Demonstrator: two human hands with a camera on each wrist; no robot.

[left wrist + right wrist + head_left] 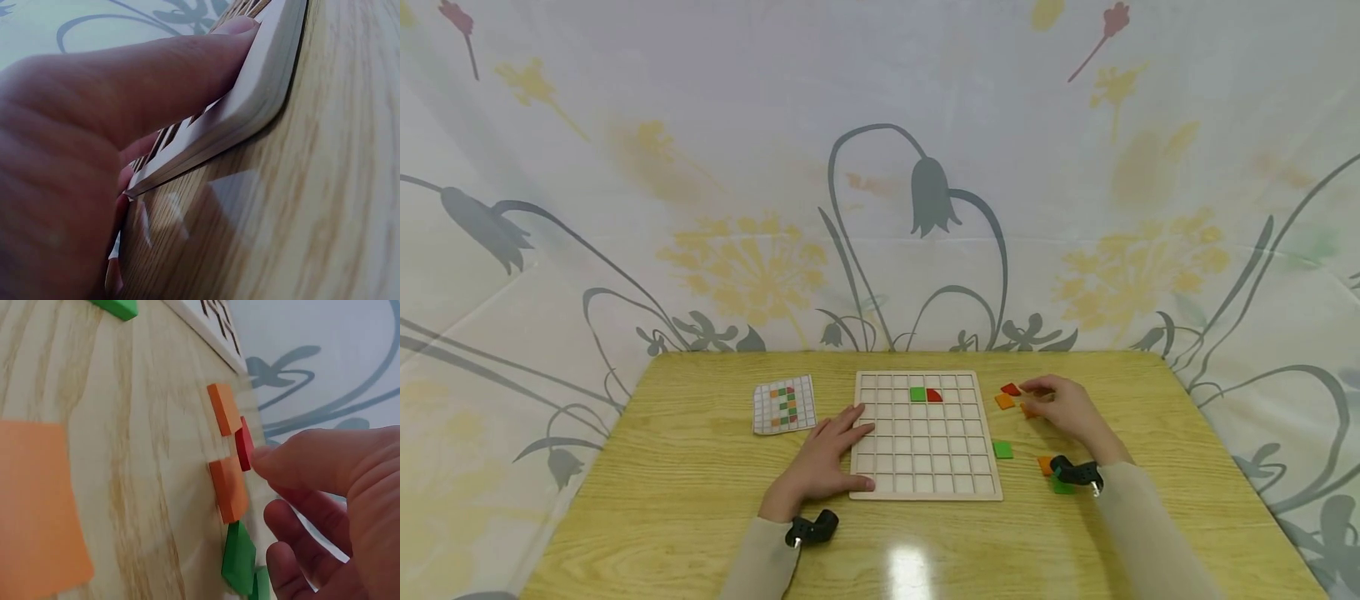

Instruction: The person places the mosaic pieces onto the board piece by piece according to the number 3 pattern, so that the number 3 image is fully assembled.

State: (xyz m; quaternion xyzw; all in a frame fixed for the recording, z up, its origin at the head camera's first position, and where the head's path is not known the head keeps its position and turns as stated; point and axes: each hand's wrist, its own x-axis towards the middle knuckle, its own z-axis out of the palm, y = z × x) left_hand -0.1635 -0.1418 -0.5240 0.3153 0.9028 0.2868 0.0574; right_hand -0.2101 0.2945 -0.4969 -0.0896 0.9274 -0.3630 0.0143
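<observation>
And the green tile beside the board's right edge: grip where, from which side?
Probably pinch the green tile by its near and far edges, right hand coming from above and right: it lies flat, with the board close on its left.

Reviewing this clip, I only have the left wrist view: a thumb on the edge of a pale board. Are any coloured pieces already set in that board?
Observer: Yes, the head view shows a green square and a rounded red piece in neighbouring squares of the board.
Operator: I can't see the right hand at all. Where is it?
Observer: It is beyond the board's right side, close to a loose red piece on the table; I can't tell whether it touches it.
Operator: Is there a pattern to compare with?
Observer: There is a card left of the board, printed with a grid bearing orange, green and red shapes.
</observation>
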